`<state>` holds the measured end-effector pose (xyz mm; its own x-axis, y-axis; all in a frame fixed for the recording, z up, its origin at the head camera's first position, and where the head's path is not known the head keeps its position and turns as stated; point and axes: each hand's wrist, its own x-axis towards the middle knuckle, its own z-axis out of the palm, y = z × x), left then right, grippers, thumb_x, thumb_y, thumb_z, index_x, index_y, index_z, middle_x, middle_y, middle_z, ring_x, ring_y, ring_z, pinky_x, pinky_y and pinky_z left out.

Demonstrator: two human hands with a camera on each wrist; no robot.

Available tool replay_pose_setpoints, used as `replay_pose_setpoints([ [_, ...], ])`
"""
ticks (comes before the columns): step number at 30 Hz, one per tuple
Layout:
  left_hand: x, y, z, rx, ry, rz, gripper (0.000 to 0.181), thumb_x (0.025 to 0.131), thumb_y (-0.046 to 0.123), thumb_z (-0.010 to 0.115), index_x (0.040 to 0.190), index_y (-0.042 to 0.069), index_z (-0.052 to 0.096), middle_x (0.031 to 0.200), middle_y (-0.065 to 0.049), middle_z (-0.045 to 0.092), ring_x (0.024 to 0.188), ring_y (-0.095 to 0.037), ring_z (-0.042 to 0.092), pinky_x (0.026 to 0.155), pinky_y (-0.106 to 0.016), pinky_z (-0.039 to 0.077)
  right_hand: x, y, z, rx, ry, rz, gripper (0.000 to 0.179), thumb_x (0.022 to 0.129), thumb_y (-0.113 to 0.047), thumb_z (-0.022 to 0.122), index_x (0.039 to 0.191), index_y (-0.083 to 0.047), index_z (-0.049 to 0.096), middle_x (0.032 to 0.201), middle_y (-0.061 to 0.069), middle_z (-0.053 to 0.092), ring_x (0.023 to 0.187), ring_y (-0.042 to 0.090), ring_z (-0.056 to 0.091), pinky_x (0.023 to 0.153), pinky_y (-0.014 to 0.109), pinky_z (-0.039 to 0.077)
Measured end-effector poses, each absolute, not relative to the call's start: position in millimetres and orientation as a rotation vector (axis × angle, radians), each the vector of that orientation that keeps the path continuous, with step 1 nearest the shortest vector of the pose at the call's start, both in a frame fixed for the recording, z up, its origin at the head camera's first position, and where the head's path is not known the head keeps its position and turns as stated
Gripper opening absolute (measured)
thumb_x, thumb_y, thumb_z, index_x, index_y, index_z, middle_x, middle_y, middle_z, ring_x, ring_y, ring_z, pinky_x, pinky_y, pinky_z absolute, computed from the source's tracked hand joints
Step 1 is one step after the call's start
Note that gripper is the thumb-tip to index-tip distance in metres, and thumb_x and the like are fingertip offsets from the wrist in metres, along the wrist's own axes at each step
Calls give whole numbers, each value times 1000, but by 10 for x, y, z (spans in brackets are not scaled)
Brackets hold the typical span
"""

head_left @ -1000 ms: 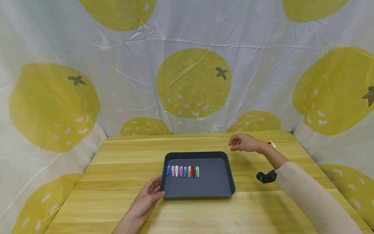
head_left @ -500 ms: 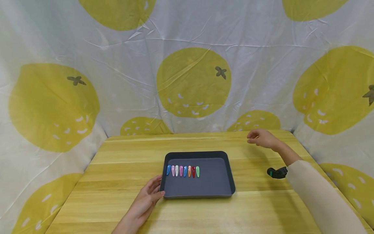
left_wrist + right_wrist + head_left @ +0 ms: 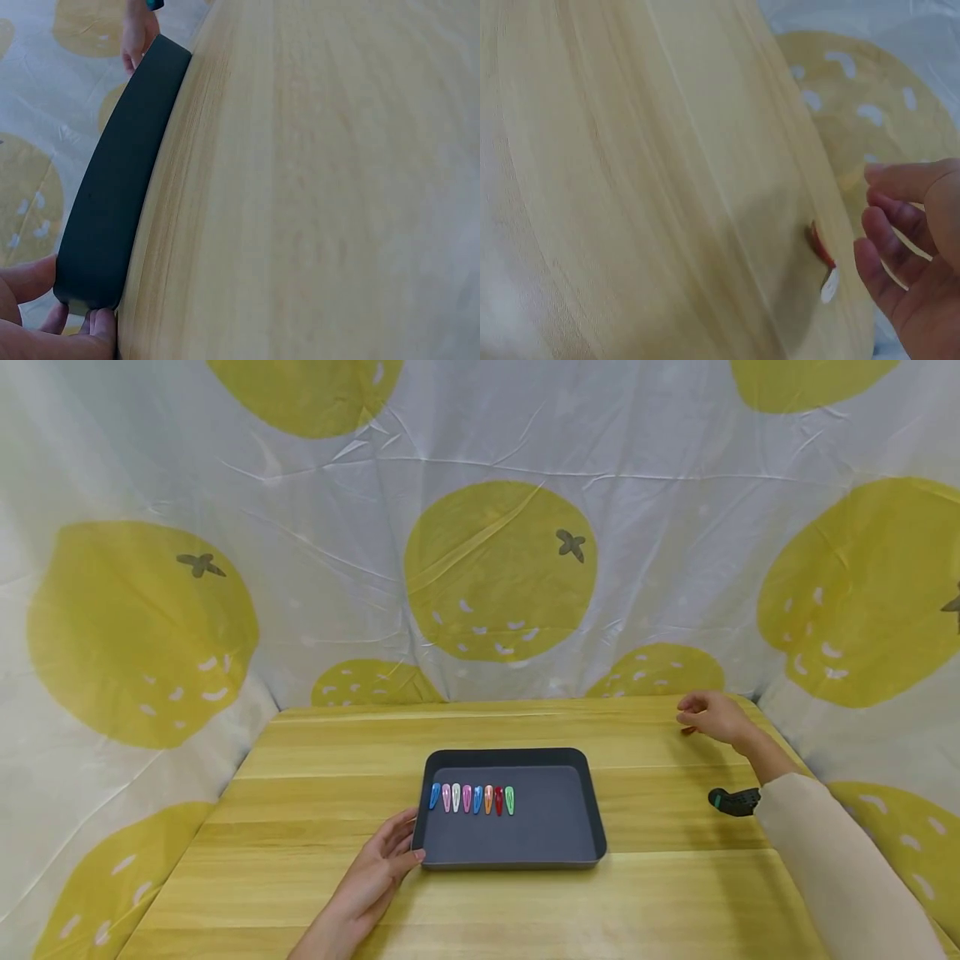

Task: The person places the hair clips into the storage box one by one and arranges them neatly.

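In the head view, a dark grey tray (image 3: 543,831) lies on the wooden table, with a row of several coloured snap hair clips (image 3: 477,799) in its left half. My left hand (image 3: 371,877) grips the tray's left front corner, thumb on the rim; the left wrist view shows fingers around the tray's wall (image 3: 120,172). Over the table's far right my right hand (image 3: 716,717) hovers with loosely bent fingers and nothing visible between them. Close to those fingers lie a red clip (image 3: 822,246) and a white clip (image 3: 829,286); the hand hides the white one in the head view.
A black curved object (image 3: 733,802) with a green band shows at the right forearm, partly hidden by the sleeve (image 3: 832,860). A lemon-print curtain (image 3: 315,610) hangs behind the table (image 3: 247,827) and along its sides.
My right hand has moved right, from beside the tray to the red and white clips at the far right. My left hand, the tray and its row of clips stay in place.
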<state>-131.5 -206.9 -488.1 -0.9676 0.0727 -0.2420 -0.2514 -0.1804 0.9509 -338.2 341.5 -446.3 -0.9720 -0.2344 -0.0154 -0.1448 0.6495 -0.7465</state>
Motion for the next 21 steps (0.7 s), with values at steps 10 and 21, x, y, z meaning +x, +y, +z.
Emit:
replay_pose_setpoints([
  [10, -1315, -2072, -4875, -204, 1866, 2262, 73, 91, -15, 60, 157, -1, 32, 159, -28, 30, 144, -42, 31, 109, -39, 41, -3417, 3551, -4715, -288, 2873, -1150, 25, 104, 0, 53, 124, 15, 57, 113, 28, 62, 110, 49, 60, 77, 38, 53],
  [21, -1314, -2078, -4878, -207, 1865, 2258, 72, 91, -15, 59, 157, -2, 32, 160, -28, 29, 144, -43, 30, 107, -37, 42, -3423, 3559, -4846, -364, 2919, -1036, 21, 100, 6, 56, 119, 11, 66, 113, 25, 69, 109, 48, 61, 93, 60, 50],
])
